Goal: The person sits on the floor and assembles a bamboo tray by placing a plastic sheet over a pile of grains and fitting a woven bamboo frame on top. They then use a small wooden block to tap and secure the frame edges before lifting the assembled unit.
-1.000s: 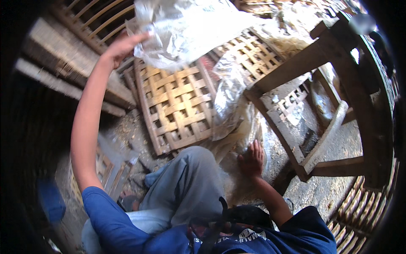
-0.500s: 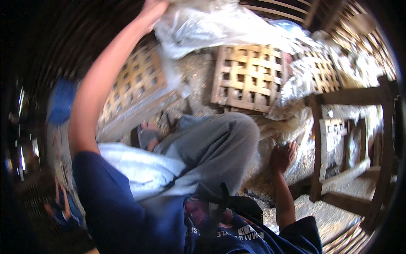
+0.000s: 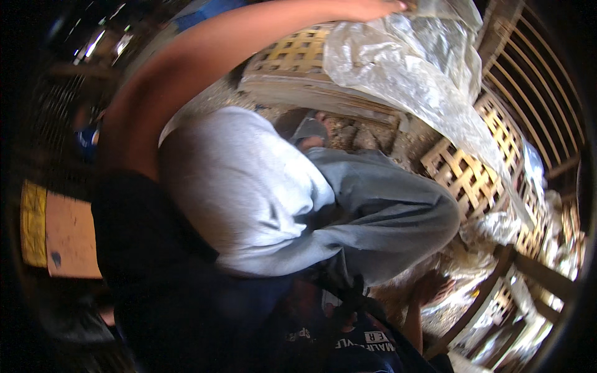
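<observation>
My left hand (image 3: 373,7) is stretched up to the top edge of the view and grips a large clear plastic sheet (image 3: 410,62). The sheet hangs down to the right over a woven bamboo lattice panel (image 3: 463,174). My right hand (image 3: 432,289) is low, fingers apart, pressed to the straw-strewn ground beside a leg of a wooden frame (image 3: 497,273). It holds nothing. My bent knee in grey trousers (image 3: 385,211) lies between the two hands.
A second lattice panel (image 3: 292,53) leans on a wooden beam behind my sandalled foot (image 3: 308,127). Curved bamboo slats (image 3: 528,74) fill the upper right. More crumpled plastic (image 3: 497,227) lies on the ground by the frame. An orange board (image 3: 62,236) sits far left.
The view has swung and tilted left. My left arm has carried the plastic sheet up and to the right. My right hand has stayed on the ground by the wooden frame.
</observation>
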